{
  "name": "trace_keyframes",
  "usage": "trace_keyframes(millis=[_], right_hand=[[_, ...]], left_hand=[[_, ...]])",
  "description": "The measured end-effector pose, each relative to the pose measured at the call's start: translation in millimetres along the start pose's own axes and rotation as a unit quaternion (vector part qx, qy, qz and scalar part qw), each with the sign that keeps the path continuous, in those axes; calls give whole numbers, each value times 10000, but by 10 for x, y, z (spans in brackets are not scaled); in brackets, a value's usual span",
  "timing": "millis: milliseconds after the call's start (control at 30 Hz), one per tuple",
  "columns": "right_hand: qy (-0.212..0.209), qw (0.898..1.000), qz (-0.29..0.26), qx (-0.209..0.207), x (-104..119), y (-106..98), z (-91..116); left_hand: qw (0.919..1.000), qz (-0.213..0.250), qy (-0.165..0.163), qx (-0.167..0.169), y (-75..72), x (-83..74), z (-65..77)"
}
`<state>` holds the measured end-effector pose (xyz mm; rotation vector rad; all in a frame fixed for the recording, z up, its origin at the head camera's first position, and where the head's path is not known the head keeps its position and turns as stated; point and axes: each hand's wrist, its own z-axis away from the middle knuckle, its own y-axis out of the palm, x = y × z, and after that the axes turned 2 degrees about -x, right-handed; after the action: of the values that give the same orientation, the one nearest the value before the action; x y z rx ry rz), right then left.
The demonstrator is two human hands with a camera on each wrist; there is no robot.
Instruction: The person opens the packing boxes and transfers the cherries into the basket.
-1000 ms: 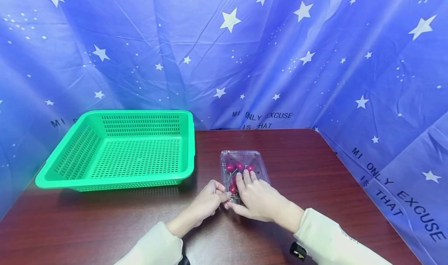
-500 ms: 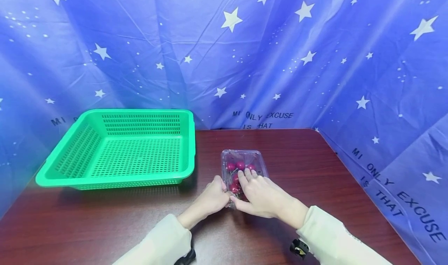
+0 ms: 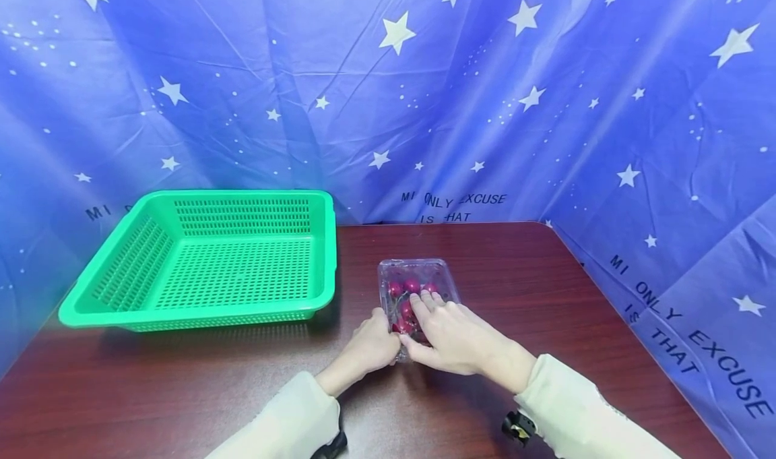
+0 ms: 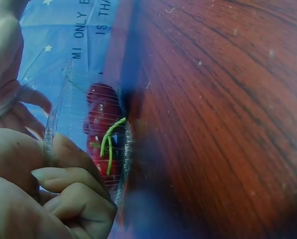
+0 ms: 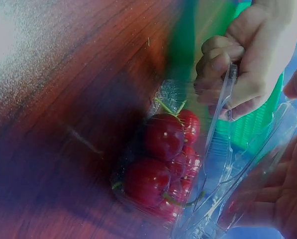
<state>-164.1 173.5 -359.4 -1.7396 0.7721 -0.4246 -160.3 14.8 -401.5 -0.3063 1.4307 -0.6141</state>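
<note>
Clear box (image 3: 418, 268) of cherries (image 3: 412, 286) sits on the bench (image 3: 515, 277), left hand (image 3: 368, 341) pinching its rim (image 5: 227, 92), right hand (image 3: 455, 338) laid over the top with fingers (image 3: 419, 308) extended; an uneven pull could jerk it and spill them.

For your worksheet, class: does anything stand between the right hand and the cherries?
Yes. The clear plastic lid does: the right hand rests on top of it, while the cherries lie beneath, inside the box.

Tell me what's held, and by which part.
The left hand grips the clear box by its rim at the near-left corner; the right hand rests on top.
</note>
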Motion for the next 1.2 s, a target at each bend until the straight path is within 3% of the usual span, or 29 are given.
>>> trace_keyframes(millis=[233, 467, 633, 967, 1200], right_hand=[[169, 9996, -181, 155, -13, -26, -13], [223, 9987, -250, 381, -16, -76, -27], [326, 9975, -476, 412, -32, -119, -20], [19, 9981, -608, 50, -21, -126, -22], [-463, 9971, -134, -591, 24, -102, -41]], left_hand=[[9989, -265, 233, -294, 17, 16, -23], [9984, -386, -257, -324, 37, -13, -14], [9985, -302, -342, -313, 41, -25, -11], [9986, -385, -267, -227, 30, -17, -17], [9982, -482, -321, -169, 14, -16, -25]])
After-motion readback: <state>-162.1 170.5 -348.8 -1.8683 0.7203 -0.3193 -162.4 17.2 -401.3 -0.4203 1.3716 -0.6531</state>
